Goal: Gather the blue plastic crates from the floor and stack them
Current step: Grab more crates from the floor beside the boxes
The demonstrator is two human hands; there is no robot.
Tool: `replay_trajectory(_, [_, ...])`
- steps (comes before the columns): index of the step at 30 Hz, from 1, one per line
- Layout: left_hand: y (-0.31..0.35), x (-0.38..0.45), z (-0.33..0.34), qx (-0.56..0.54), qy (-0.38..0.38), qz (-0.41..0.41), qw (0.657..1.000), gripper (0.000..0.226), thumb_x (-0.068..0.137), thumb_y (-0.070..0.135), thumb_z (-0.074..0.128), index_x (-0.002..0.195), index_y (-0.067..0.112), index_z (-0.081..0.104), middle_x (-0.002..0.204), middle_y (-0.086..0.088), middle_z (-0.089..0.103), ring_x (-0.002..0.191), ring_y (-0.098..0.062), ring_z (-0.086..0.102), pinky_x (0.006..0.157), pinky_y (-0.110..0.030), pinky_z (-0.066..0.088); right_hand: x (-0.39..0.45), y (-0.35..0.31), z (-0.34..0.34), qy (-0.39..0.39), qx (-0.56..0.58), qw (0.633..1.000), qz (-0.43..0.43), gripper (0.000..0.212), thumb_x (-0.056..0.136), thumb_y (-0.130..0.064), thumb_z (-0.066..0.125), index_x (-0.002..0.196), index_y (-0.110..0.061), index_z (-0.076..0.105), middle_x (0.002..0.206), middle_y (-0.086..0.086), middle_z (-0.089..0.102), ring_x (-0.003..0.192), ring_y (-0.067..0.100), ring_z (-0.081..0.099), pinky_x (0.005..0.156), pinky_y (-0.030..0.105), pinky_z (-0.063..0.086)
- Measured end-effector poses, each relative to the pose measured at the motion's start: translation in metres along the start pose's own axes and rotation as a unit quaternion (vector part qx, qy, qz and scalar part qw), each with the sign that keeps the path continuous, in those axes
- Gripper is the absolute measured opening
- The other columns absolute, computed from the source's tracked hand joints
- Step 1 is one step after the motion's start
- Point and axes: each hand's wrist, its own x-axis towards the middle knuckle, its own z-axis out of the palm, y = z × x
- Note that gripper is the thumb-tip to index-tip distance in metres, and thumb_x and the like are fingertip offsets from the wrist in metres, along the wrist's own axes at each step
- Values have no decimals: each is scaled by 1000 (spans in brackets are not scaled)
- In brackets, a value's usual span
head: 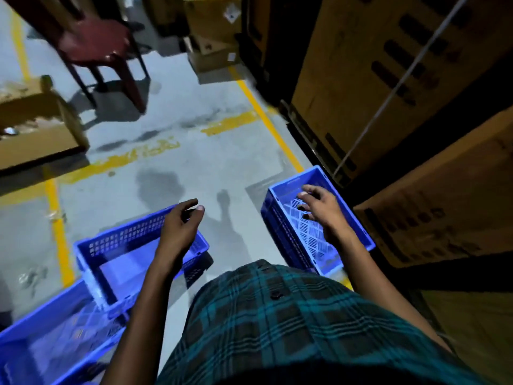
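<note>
Three blue plastic crates are in the head view. One crate point(280, 218) with a slotted bottom stands on the floor at the right, against the cartons. My right hand point(319, 207) hovers over its inside, fingers spread, holding nothing. A second crate point(116, 245) with perforated walls sits left of centre, resting partly on a third crate point(41, 343) at the bottom left. My left hand point(180, 226) is above the second crate's far right corner, fingers curled and loosely apart, and nothing is gripped in it.
Tall cardboard cartons point(388, 79) on a pallet wall off the right side. An open flat carton point(36, 126) lies at the left and a dark red plastic chair point(97, 51) stands behind it. More boxes point(213, 37) stand far back. Yellow lines point(266, 118) mark the grey floor.
</note>
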Motion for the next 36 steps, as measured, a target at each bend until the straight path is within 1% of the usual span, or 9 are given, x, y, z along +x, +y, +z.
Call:
replay_trajectory(4, [-6, -16, -46, -13, 31, 7, 999, 36, 95, 42, 57, 129, 31, 57, 122, 1, 63, 113, -20, 61, 97, -46, 51, -4, -27, 66, -57, -25, 998, -30, 28, 96, -15, 59, 123, -13, 60, 112, 9, 66, 82, 21, 67, 72, 31, 48])
replay_trajectory(7, [-7, -20, -89, -4, 40, 7, 999, 39, 95, 40, 58, 131, 25, 57, 119, 1, 63, 108, -17, 61, 94, -42, 51, -9, -39, 116, -77, -13, 997, -13, 26, 94, -15, 59, 120, -14, 60, 114, 8, 67, 80, 20, 67, 66, 29, 46])
replay_trajectory(11, [-10, -10, -154, -1, 73, 18, 997, 37, 97, 35, 57, 131, 20, 57, 111, 2, 63, 99, -9, 61, 78, -31, 50, -10, -43, 182, -107, 3, 994, -1, 24, 94, -14, 58, 118, -16, 60, 109, 7, 68, 86, 28, 67, 64, 30, 48])
replay_trajectory(16, [-32, 19, -219, 24, 123, -40, 991, 39, 96, 35, 57, 130, 16, 59, 119, -7, 65, 100, -17, 60, 74, -29, 47, -1, -33, 248, -148, -75, 986, 28, 20, 91, -16, 62, 110, -20, 64, 107, 5, 70, 84, 24, 69, 69, 31, 49])
replay_trajectory(21, [-62, 56, -248, 46, 163, -108, 980, 38, 96, 28, 58, 129, 9, 59, 111, -6, 63, 91, -18, 56, 60, -17, 39, 41, -10, 305, -179, -163, 967, 80, 23, 90, -14, 60, 112, -17, 63, 98, 4, 69, 71, 18, 66, 63, 28, 47])
replay_trajectory(26, [-123, 114, -250, 58, 240, -179, 952, 32, 95, 24, 59, 123, 9, 64, 104, -15, 68, 84, -23, 58, 68, -27, 41, 115, 45, 368, -190, -189, 953, 139, 24, 90, -9, 53, 111, -15, 62, 93, 6, 67, 64, 18, 63, 59, 27, 46])
replay_trajectory(30, [-190, 183, -226, 56, 256, -224, 939, 29, 94, 17, 56, 122, 10, 62, 85, -10, 63, 63, -24, 54, 55, -26, 37, 194, 125, 422, -163, -215, 943, 193, 27, 87, -11, 52, 113, -12, 62, 95, 8, 65, 66, 22, 60, 57, 28, 45])
replay_trajectory(33, [-248, 238, -194, 41, 257, -234, 937, 33, 94, 17, 56, 126, 10, 60, 91, -6, 64, 82, -25, 60, 66, -27, 40, 247, 187, 458, -134, -221, 944, 206, 31, 88, -16, 52, 117, -11, 62, 103, 10, 67, 75, 23, 64, 60, 31, 51])
replay_trajectory(36, [-321, 286, -153, 35, 236, -241, 941, 42, 94, 20, 58, 134, 7, 52, 113, -13, 66, 102, -29, 62, 85, -28, 42, 294, 257, 492, -131, -258, 941, 174, 36, 88, -19, 52, 122, -13, 60, 106, 8, 66, 89, 25, 66, 74, 39, 57])
